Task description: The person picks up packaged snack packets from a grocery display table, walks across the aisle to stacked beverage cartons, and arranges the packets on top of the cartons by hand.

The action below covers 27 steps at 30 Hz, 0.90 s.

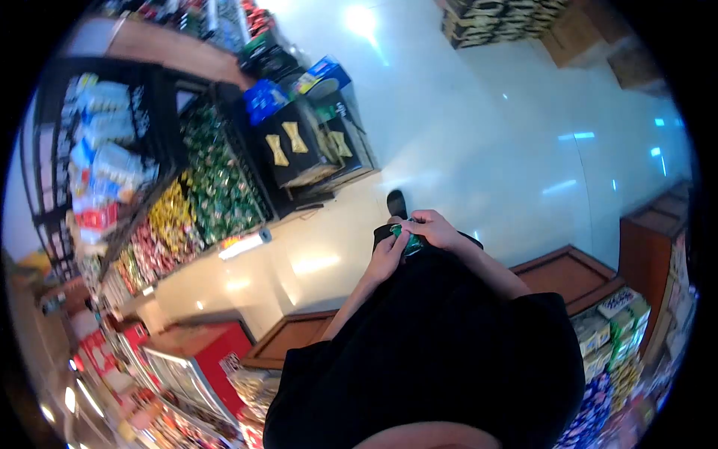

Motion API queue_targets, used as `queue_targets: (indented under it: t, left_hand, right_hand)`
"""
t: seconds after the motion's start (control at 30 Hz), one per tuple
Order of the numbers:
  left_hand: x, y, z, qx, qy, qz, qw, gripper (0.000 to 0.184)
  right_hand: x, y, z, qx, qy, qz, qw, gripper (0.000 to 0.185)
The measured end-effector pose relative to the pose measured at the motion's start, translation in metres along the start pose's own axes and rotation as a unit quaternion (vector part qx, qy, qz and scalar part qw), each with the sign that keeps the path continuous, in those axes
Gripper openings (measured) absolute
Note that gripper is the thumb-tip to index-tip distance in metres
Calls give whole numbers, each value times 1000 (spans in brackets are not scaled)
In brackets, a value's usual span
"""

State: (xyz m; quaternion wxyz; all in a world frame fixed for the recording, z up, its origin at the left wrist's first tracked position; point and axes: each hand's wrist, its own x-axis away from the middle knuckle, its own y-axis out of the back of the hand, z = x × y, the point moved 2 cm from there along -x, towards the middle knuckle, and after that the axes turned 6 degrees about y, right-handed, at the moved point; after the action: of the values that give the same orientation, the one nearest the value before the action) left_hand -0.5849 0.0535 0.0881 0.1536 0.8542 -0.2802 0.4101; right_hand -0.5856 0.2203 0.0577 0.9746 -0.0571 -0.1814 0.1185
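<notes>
In front of my body, close to the black clothing, both hands meet at a small shiny green packet. My left hand has its fingers closed on the packet's left edge. From the right, my right hand pinches the top of the same packet. The hands almost touch. What the packet contains is hidden.
Bins of green and yellow wrapped items stand at the left, beside stacked black boxes. A red-sided cabinet is at lower left. Brown wooden panels flank my body. Cartons sit at upper right on the glossy floor.
</notes>
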Motion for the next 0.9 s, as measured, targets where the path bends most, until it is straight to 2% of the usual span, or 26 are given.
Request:
queue_targets:
  t: [0.07, 0.1, 0.2, 0.23, 0.33, 0.37, 0.5, 0.63, 0.73, 0.77, 0.87, 0.9]
  left_hand:
    - [-21, 1, -10, -2, -29, 25, 999, 41]
    - [-31, 1, -14, 7, -55, 26, 998, 41]
    - [-46, 10, -48, 2, -120, 36, 992, 38]
    - [-52, 15, -63, -4, -145, 41, 989, 38]
    - [-84, 44, -77, -45, -134, 97, 985, 36]
    - [-93, 49, -80, 31, -133, 135, 981, 35]
    - [-106, 71, -125, 36, -95, 255, 962, 36]
    - [-121, 60, -125, 63, -28, 270, 960, 42]
    - [-139, 37, -118, 80, -47, 285, 954, 50]
    - [-141, 27, -114, 103, 32, 286, 952, 58]
    - [-155, 5, -130, 108, 78, 320, 938, 62]
    - [-158, -4, -142, 101, 63, 310, 943, 62]
  right_hand:
    - [2, 1, 5, -96, 17, -68, 993, 36]
    - [0, 7, -1, -84, -24, -68, 994, 37]
    - [-11, 13, 18, -76, -42, -127, 988, 38]
    - [-14, 18, 37, -63, -79, -100, 990, 38]
    - [-32, 20, 69, -7, -62, -82, 995, 36]
    - [-37, 22, 82, 6, -47, -75, 996, 40]
    - [-62, 35, 110, 27, -19, -61, 998, 39]
    - [-69, 54, 108, 24, -72, -69, 995, 37]
    - [-73, 73, 105, -6, -83, -82, 993, 34]
    - [-75, 83, 101, -8, -96, -78, 992, 32]
    - [-73, 111, 100, -42, -102, -91, 990, 27]
    - [-71, 123, 103, -49, -101, -94, 989, 26]
